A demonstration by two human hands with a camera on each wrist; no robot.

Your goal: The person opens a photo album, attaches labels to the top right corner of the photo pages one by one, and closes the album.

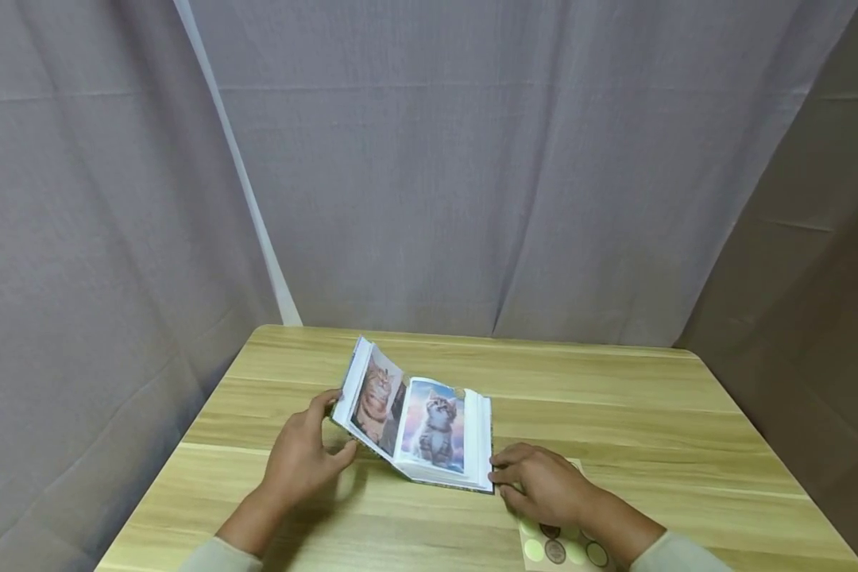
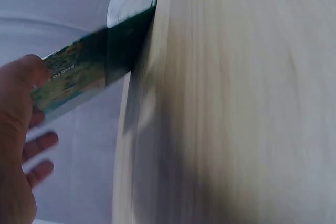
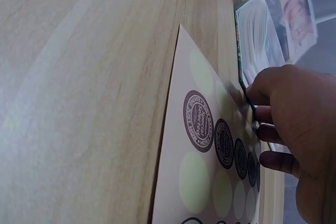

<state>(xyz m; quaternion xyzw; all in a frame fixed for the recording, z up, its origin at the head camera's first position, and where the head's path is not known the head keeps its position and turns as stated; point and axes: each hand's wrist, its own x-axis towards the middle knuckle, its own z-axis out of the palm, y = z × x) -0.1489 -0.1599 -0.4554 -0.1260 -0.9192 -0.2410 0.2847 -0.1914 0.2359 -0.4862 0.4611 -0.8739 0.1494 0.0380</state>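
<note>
A small photo album (image 1: 481,437) lies spread on the table, its right side flat and its left side tilted up. It shows a cat photo (image 1: 377,401) on the left page and a kitten photo (image 1: 434,425) on the right. My left hand (image 1: 299,453) holds the raised left cover by its outer edge; the dark green printed cover (image 2: 79,66) faces the left wrist view. At the album's right edge, my right hand (image 1: 543,481) grips the border with thumb and fingertips. Beneath that hand is a sticker sheet (image 3: 176,145) with round pale and dark labels, partly hidden.
The wooden table (image 1: 615,405) extends behind and to both sides of the album. Grey curtains (image 1: 415,199) hang behind it and on the left, with a darker one (image 1: 808,278) on the right.
</note>
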